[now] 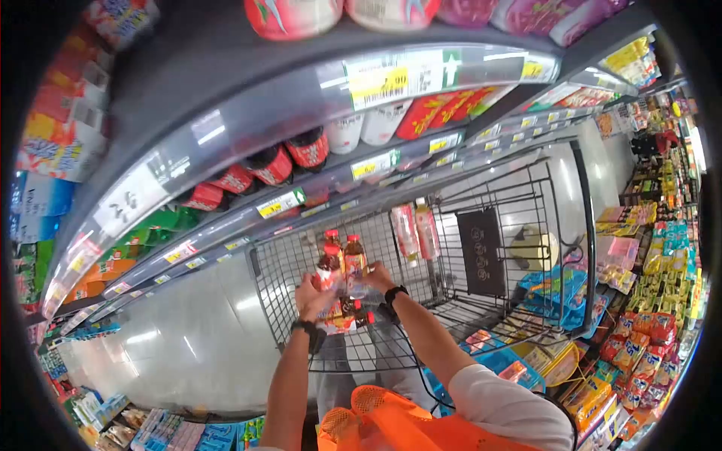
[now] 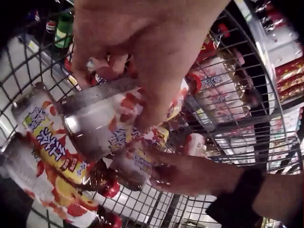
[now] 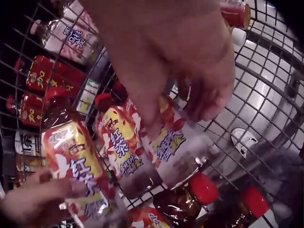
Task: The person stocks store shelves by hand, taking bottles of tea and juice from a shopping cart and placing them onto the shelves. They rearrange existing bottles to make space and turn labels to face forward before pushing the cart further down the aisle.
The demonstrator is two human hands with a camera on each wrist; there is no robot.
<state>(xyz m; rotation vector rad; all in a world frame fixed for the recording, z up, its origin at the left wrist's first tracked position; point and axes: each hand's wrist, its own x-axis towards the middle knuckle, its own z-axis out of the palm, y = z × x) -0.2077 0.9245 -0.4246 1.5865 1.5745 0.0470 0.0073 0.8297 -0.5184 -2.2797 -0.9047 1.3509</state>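
My left hand (image 1: pixel 310 298) grips an iced tea bottle (image 3: pixel 78 166) with a red cap and a red-and-yellow label, tilted over the shopping cart. My right hand (image 1: pixel 378 278) holds another iced tea bottle (image 3: pixel 178 142) by its side, fingers and thumb around it. Between the two, in the right wrist view, stands a third iced tea bottle (image 3: pixel 118 142). Below my hands, more of these bottles lie on their sides; one lying bottle (image 2: pixel 52 142) shows its label in the left wrist view.
The wire shopping cart (image 1: pixel 301 353) surrounds the bottles. Two pink-labelled bottles (image 1: pixel 406 233) are farther along it, near a dark panel (image 1: pixel 481 252). A drinks shelf (image 1: pixel 248 98) overhangs the cart's far side. Packaged snacks (image 1: pixel 639 338) line the right.
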